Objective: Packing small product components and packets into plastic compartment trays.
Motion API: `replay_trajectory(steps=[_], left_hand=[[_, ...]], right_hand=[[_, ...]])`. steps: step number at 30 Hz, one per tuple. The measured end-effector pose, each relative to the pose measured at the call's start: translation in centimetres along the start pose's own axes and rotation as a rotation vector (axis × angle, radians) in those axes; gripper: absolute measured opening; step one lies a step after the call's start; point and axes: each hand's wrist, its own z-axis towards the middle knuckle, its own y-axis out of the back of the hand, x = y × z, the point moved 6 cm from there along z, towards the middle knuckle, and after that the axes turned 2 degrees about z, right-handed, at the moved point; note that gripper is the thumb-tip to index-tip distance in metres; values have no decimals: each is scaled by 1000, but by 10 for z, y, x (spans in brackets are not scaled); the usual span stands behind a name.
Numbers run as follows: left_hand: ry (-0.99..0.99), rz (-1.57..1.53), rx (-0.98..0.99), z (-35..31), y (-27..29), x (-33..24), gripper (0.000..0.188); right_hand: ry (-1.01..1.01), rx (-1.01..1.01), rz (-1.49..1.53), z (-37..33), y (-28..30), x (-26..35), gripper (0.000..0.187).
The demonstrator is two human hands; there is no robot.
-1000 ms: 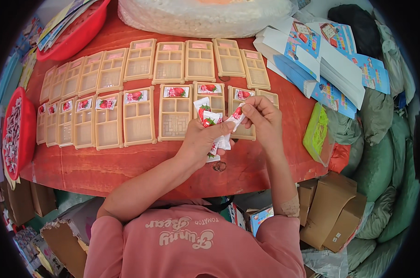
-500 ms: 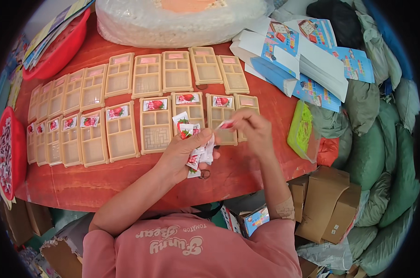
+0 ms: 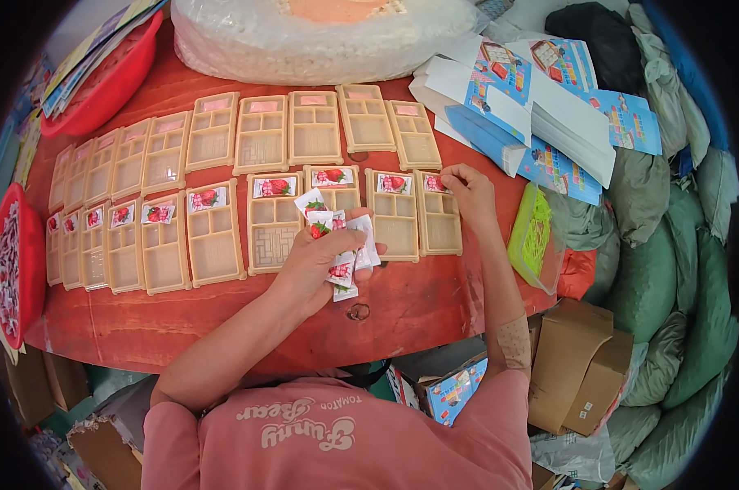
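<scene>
My left hand (image 3: 314,263) is closed round a fanned bunch of small white sachets (image 3: 342,263) printed with strawberries. It hangs over the near row of beige compartment trays, partly hiding one tray (image 3: 333,198). My right hand (image 3: 470,194) pinches the right end of a single strawberry sachet (image 3: 435,184). That sachet lies at the top compartment of the rightmost near tray (image 3: 441,233). Other near-row trays, such as the one beside it (image 3: 396,233), bear a sachet in their top compartment. Far-row trays (image 3: 315,147) show pink pieces in theirs.
On the red table (image 3: 141,322), a red basin (image 3: 10,269) of sachets stands at the left, and another red basin (image 3: 133,82) holds papers. A large plastic bag (image 3: 320,57) lies at the back. Printed cartons (image 3: 541,122) and a lime-green container (image 3: 532,233) are at the right.
My right hand has moved right and away from the bunch, carrying one sachet to the rightmost near tray. The left hand keeps its bunch and has shifted slightly.
</scene>
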Motion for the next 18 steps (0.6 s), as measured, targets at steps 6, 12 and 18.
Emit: replay_trajectory(steps=[6,12,18], left_hand=[[-79,-42,-80,8,4,-4,31],[-151,-69,-113,21,8,-8,26],[-155,-131,-155,26,0,-12,24]], right_hand=[[313,-254,-243,-22,11,42,15],[-244,529,586,-65,-46,94,15],[-204,401,690,-57,-44,93,15]])
